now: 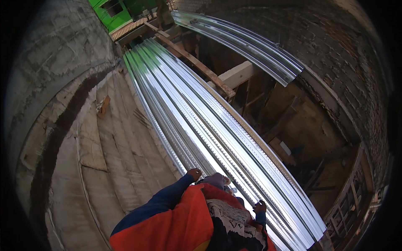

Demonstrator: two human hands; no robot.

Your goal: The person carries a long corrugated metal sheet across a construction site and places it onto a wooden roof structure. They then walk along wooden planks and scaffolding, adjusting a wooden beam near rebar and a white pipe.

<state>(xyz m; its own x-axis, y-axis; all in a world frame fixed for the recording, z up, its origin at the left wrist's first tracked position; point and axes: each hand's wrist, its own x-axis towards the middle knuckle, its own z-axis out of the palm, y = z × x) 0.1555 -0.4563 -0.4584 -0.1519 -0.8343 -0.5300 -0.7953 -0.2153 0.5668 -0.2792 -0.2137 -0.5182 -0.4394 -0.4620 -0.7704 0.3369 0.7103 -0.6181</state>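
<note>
Long, shiny ribbed metal decking sheets (pixel 197 121) stretch away from my feet toward the far left, side by side. My left hand (pixel 194 174), at the end of a blue sleeve, is closed at the left edge of these sheets with its fingers curled. Farther right, my right hand (pixel 260 206) has its fingers bent around a raised rib of the decking. Part of each grip is hidden by the hand itself. Between the hands are my knees and a red-orange garment (pixel 167 217) with a grey and black patterned part.
A rough concrete slab (pixel 121 146) lies left, with a wood block (pixel 103 107) on it. Right of the decking, an open drop shows below a wooden beam (pixel 197 62) and a concrete beam (pixel 238 74). More metal sheets (pixel 247 44) lie near the brick wall (pixel 335 54).
</note>
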